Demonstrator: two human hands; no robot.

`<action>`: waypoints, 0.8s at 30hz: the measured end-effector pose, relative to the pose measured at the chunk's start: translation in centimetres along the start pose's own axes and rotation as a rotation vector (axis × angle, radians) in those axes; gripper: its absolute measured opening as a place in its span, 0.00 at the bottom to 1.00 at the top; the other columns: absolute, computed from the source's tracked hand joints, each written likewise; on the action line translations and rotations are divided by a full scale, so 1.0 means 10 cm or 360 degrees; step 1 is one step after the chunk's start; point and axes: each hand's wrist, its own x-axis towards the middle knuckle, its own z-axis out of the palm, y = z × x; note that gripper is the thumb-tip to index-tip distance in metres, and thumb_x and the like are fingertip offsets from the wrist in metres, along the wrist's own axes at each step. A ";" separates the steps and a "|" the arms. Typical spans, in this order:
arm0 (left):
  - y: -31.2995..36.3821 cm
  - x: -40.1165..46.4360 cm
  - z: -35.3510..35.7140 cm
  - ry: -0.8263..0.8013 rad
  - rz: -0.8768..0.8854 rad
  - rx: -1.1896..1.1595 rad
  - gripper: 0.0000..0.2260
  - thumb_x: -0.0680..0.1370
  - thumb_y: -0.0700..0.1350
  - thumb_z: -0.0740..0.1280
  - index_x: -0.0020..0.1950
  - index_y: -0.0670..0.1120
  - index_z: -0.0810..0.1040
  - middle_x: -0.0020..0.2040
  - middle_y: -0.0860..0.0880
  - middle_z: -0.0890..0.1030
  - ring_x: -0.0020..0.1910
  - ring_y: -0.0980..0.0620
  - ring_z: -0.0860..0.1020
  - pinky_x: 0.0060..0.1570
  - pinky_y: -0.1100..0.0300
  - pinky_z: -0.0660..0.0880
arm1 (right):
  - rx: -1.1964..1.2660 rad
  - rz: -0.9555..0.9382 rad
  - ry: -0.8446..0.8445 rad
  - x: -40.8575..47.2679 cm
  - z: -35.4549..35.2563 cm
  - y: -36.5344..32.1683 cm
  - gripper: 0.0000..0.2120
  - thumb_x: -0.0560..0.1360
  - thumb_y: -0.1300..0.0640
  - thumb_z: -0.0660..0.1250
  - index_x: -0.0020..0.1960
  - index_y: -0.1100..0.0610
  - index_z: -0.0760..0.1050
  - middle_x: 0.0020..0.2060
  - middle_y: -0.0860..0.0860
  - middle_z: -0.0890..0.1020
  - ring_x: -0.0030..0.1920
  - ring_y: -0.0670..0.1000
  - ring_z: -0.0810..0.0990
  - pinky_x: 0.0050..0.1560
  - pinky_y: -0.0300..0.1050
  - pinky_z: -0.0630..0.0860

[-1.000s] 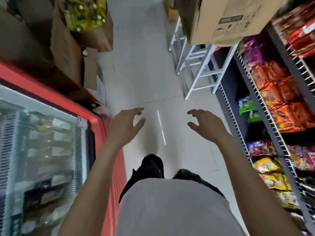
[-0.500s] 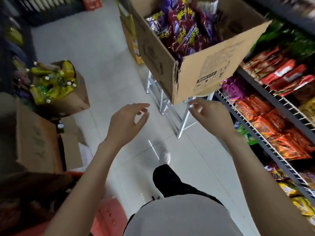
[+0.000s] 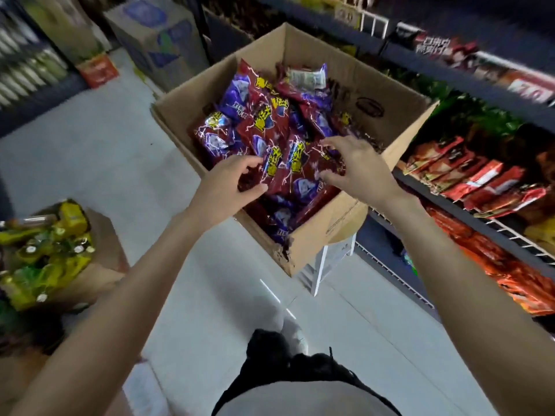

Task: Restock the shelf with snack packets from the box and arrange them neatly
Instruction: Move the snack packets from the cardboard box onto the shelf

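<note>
An open cardboard box (image 3: 315,238) stands on a white stool (image 3: 319,273) beside the shelf (image 3: 468,216). It holds several dark red and purple snack packets (image 3: 270,127) with yellow lettering. Both of my hands are inside the box at its near end. My left hand (image 3: 225,187) has fingers and thumb curled around the edge of a dark red packet (image 3: 250,180). My right hand (image 3: 357,166) hovers with fingers spread over the pile, its fingertips touching the top packets. Red and orange packets (image 3: 480,178) lie in rows on the wire shelf tiers.
At the left, on the floor, is a carton of yellow-green bottles (image 3: 45,250). A carton with blue print (image 3: 159,40) and a small red box (image 3: 97,70) stand farther down the aisle. Pale floor tiles (image 3: 126,163) run between the shelves. My feet are below the box.
I have stepped up to the box and the view has tilted up onto it. Both hands moved from open air in front of the box into it, onto the packets.
</note>
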 end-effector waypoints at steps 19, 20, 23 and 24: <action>-0.66 1.55 0.12 -0.0057 -0.0003 0.0067 0.34 0.72 0.52 0.73 0.73 0.51 0.59 0.62 0.47 0.78 0.56 0.47 0.78 0.55 0.47 0.76 | -0.0169 -0.0062 -0.0935 1.17 0.50 0.23 0.33 0.70 0.51 0.74 0.66 0.46 0.57 0.52 0.52 0.79 0.47 0.53 0.79 0.41 0.47 0.73; -0.65 1.57 0.12 -0.0033 0.0027 0.0064 0.33 0.72 0.51 0.73 0.73 0.52 0.60 0.57 0.48 0.80 0.50 0.48 0.80 0.51 0.48 0.77 | -0.0204 -0.0074 -0.0913 1.17 0.48 0.24 0.31 0.71 0.51 0.73 0.65 0.46 0.58 0.47 0.52 0.80 0.42 0.51 0.79 0.36 0.44 0.70; -0.59 1.63 0.06 0.0064 0.0094 0.0103 0.30 0.73 0.51 0.72 0.71 0.54 0.62 0.46 0.54 0.79 0.39 0.53 0.77 0.39 0.55 0.76 | -0.0233 -0.0062 -0.0816 1.14 0.38 0.26 0.26 0.72 0.49 0.71 0.62 0.45 0.60 0.36 0.48 0.78 0.37 0.49 0.77 0.35 0.46 0.69; -0.56 1.65 0.04 0.0094 0.0101 0.0091 0.29 0.73 0.52 0.71 0.71 0.55 0.62 0.45 0.55 0.77 0.38 0.54 0.75 0.37 0.58 0.73 | -0.0209 -0.0037 -0.0767 1.12 0.34 0.27 0.25 0.73 0.49 0.71 0.62 0.46 0.60 0.34 0.47 0.77 0.37 0.48 0.77 0.35 0.47 0.69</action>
